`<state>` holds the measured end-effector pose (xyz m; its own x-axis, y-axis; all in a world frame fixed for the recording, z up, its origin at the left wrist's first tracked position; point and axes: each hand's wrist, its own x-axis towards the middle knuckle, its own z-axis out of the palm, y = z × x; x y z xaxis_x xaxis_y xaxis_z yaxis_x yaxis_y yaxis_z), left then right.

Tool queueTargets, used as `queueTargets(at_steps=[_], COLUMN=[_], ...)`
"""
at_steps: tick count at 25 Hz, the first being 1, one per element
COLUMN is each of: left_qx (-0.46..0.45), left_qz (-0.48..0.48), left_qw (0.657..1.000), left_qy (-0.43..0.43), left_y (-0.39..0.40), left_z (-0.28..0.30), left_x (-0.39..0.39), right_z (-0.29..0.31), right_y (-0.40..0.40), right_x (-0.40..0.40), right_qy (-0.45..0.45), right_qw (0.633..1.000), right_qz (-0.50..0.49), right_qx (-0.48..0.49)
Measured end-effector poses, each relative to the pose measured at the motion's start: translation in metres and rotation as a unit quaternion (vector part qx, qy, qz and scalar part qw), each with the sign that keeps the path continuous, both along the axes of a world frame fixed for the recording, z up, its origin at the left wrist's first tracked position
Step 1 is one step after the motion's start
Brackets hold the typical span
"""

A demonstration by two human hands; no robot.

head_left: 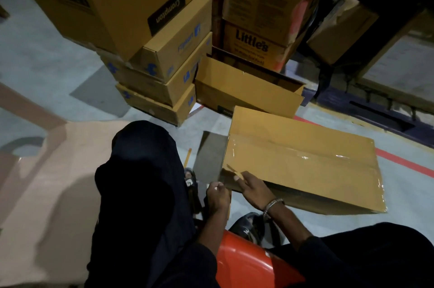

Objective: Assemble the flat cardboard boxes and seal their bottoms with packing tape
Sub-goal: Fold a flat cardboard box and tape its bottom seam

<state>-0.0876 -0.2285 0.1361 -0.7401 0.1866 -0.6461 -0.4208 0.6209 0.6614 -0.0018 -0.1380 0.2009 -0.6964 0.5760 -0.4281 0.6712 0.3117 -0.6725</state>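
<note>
The box [303,165] at four o'clock is matt brown cardboard, its seam covered by a strip of clear, glossy tape [305,155] that catches the light. At twelve o'clock the stacked boxes [164,57] are the same dull cardboard, some with printed lettering. The floor [42,60] looks smooth and grey, the seat [244,262] at six o'clock is shiny orange plastic, and the bracelet [272,205] looks like metal.
</note>
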Motion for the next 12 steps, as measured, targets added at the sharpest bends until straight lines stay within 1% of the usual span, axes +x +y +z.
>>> queueTargets(at_steps=[2,4,6,9,12], left_qx=[-0.003,-0.003,-0.009,-0.017,-0.015], left_qz=[0.001,-0.007,-0.012,-0.005,0.004], left_qw=[1.0,1.0,1.0,1.0,1.0], left_qy=[-0.002,-0.004,-0.005,-0.006,-0.009], left_y=[0.001,0.0,-0.001,-0.001,0.0], left_z=[0.001,0.003,0.007,0.013,0.006], left_x=[0.0,0.0,0.0,-0.001,-0.002], right_z=[-0.006,-0.006,-0.001,0.003,0.005], right_y=[-0.002,-0.001,-0.001,0.003,0.01], right_x=[-0.005,-0.012,-0.02,-0.03,-0.036], right_qy=[-0.007,-0.036,-0.068,-0.147,-0.215], right_qw=[0.996,0.989,0.98,0.959,0.94], right_qz=[0.08,0.13,0.164,0.207,0.23], right_qx=[0.032,0.059,0.087,0.128,0.13])
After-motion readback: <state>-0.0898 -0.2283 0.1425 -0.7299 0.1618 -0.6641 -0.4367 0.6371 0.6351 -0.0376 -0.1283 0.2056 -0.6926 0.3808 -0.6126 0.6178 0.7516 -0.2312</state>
